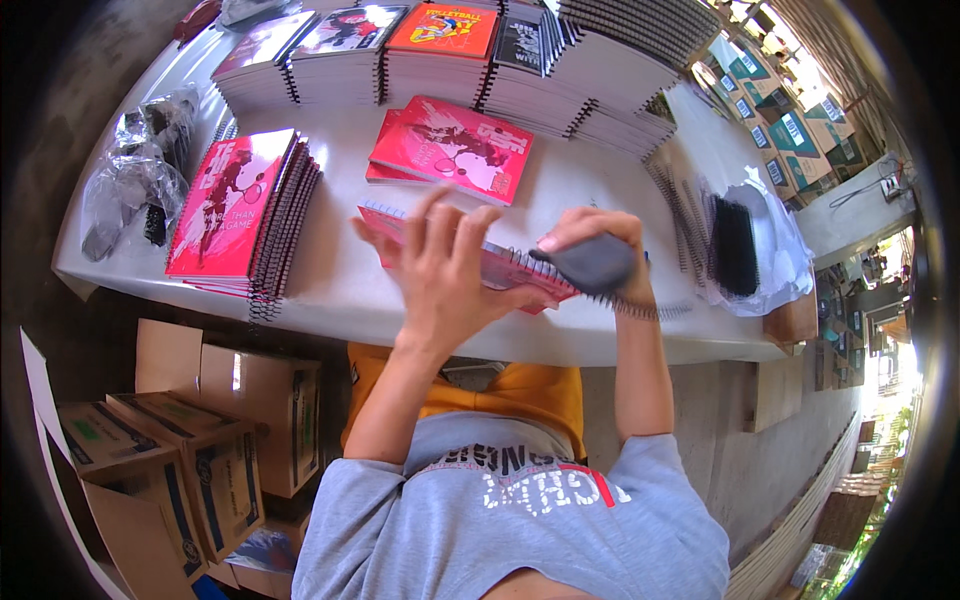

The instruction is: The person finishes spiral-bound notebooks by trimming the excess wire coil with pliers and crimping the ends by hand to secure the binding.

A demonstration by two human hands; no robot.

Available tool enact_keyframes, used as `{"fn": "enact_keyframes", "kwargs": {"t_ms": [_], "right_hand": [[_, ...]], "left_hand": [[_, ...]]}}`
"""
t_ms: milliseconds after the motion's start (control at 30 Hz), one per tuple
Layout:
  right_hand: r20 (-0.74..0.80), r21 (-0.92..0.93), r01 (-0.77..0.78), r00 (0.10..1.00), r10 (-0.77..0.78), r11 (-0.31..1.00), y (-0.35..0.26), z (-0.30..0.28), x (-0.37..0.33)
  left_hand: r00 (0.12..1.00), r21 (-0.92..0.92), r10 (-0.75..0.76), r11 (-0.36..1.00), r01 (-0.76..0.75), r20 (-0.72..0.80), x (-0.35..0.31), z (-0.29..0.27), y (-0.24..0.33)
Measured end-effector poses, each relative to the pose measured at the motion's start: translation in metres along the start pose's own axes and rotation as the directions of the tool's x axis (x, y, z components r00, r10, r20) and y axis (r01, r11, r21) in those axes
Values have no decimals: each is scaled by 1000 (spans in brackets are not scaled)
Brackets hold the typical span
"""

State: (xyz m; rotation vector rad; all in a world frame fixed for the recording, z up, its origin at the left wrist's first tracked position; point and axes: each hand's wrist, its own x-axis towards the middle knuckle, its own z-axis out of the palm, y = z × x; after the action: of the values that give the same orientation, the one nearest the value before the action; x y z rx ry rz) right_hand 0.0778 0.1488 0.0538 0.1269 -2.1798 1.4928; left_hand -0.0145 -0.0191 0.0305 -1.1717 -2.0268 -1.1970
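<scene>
My left hand (443, 262) lies fingers spread on a pink-covered notebook (510, 272) near the front edge of the white table (340, 280). My right hand (592, 245) grips a dark grey handle-shaped tool (592, 265) at the notebook's right edge, where a black wire spiral (640, 307) sticks out toward the right. The notebook is mostly hidden under both hands.
A stack of pink spiral notebooks (240, 205) sits at left and loose pink covers (452, 147) lie behind my hands. Rows of stacked notebooks (440, 60) line the far edge. Black spirals in clear plastic (740, 250) lie at right. Cardboard boxes (190, 450) stand below left.
</scene>
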Motion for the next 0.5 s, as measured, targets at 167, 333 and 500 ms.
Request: {"fn": "enact_keyframes", "kwargs": {"t_ms": [167,333,500], "right_hand": [[100,137,54,993,-69,989,-8,6,7],[122,-273,-81,986,118,959,7,13,18],[149,259,203,958,-247,944,-2,13,22]], "left_hand": [[999,27,-18,999,19,-35,10,-14,-33],[998,33,20,999,-19,-52,3,-16,-26],[997,56,40,998,-36,-65,6,-14,-26]]}}
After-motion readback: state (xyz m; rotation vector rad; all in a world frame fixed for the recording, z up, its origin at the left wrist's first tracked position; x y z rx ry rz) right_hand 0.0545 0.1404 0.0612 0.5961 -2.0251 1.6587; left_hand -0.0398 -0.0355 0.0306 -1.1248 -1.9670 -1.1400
